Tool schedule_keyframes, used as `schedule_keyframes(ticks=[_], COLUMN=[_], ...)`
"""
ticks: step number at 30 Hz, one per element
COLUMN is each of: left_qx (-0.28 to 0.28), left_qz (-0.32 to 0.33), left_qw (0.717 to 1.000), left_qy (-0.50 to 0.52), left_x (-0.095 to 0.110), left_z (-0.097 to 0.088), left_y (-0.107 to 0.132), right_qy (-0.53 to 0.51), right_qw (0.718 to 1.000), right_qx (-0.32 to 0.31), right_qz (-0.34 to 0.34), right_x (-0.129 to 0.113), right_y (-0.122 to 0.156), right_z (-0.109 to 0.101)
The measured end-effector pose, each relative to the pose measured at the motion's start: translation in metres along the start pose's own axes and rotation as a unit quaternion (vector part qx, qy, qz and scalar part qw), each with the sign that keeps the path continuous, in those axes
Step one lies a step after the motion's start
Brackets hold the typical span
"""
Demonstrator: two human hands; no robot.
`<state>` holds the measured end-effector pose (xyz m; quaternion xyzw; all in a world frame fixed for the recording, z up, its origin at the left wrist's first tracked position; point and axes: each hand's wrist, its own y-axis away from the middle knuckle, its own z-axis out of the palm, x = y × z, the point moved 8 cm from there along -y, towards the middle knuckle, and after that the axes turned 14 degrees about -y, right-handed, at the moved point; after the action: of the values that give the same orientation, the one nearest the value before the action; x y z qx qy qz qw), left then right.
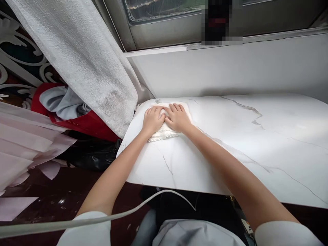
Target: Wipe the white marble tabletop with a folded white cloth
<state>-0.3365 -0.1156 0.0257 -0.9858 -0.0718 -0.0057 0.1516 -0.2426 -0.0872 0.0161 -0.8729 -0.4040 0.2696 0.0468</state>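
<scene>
A cream-white cloth (164, 134) with a ruffled near edge lies flat near the left end of a white marble-patterned table (205, 164). My left hand (153, 119) rests palm down on the cloth's left part, fingers stretched forward. Beside it, my right hand (177, 117) presses flat on the cloth's upper middle, its fingers slightly spread. The thumbs almost meet between the two hands. Part of the cloth is hidden beneath both palms.
A grey-white curtain (94, 65) hangs by the table's left end. Left of it stands a red bag (77, 126) holding grey cloth. Behind the table are a white wall (230, 68) and a window frame (166, 32). A pale cable (128, 210) crosses in front of me.
</scene>
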Motion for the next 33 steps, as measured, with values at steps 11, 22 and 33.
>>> schedule_keyframes(ticks=[11,22,33], left_qx=[0.003,0.006,-0.01], left_qz=[-0.015,0.001,0.003], left_qw=[1.0,1.0,0.999], left_qy=[0.019,-0.007,-0.032], left_x=[-0.029,-0.066,-0.079], left_z=[0.015,0.024,0.013], left_y=[-0.054,-0.068,-0.029], right_qy=[-0.005,0.007,-0.023], right_qw=[1.0,0.999,0.999], right_qx=[0.008,0.008,-0.002], right_qz=[0.024,0.042,0.023], right_x=[0.017,0.002,-0.031], right_y=[-0.06,-0.086,-0.067], right_z=[0.012,0.027,0.039])
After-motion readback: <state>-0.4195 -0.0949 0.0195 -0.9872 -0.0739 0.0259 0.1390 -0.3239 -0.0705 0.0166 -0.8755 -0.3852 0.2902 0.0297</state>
